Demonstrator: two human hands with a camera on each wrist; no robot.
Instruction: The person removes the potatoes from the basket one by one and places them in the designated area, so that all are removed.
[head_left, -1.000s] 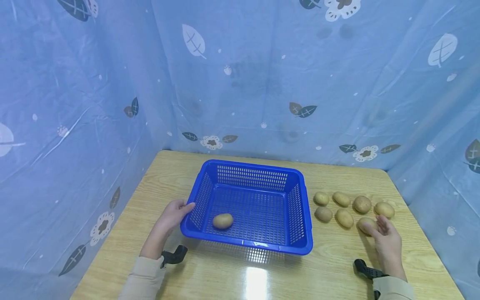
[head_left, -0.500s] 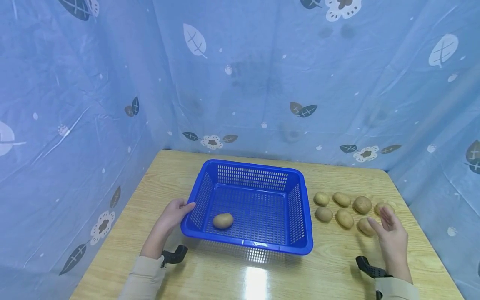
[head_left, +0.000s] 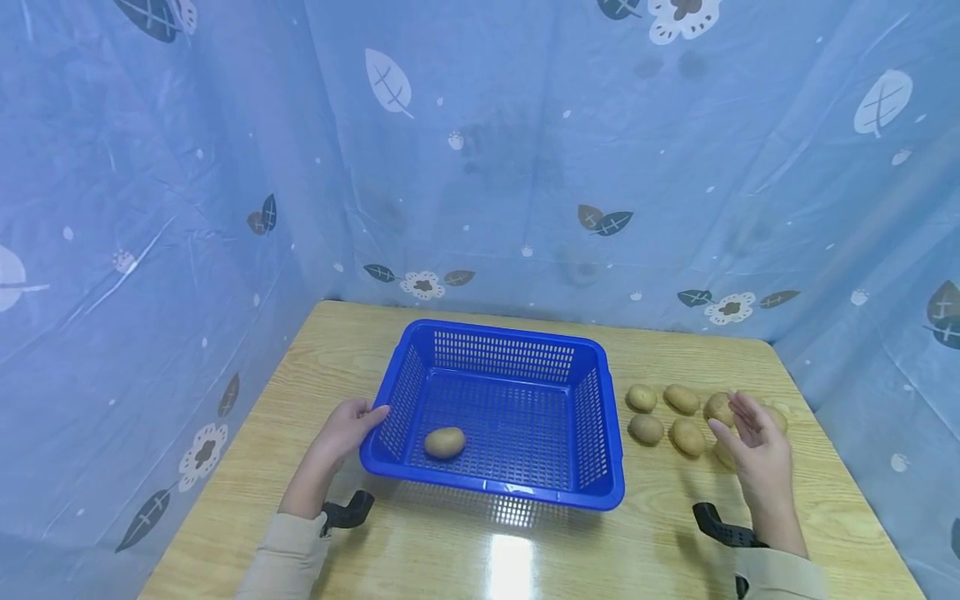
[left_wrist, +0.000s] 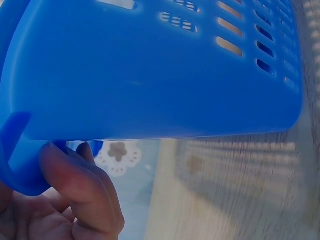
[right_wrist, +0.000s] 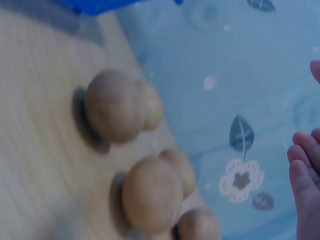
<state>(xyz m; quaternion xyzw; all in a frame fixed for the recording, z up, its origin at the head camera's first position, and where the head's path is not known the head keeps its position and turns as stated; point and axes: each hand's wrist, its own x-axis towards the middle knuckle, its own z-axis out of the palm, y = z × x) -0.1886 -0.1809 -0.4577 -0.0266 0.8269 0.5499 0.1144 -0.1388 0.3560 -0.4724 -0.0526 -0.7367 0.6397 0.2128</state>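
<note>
My left hand grips the left rim of a blue plastic basket, thumb on top. In the left wrist view, the curled fingers sit under the basket's lip. One potato lies inside the basket, toward its front left. My right hand is raised over the right-hand potatoes with thumb and fingers spread apart and nothing between them. It partly covers a back-row potato, a front-row potato and the far-right potato. In the right wrist view, a potato shows below the hand.
Two rough rows of potatoes lie right of the basket, among them a small pale potato, a darker potato and an oval potato. A wooden table bears everything. A blue patterned curtain hangs behind and at both sides.
My right hand has lifted away from the front-right potato, drifted right, then swung back left and forward over the potatoes. The left hand and basket stay in place.
</note>
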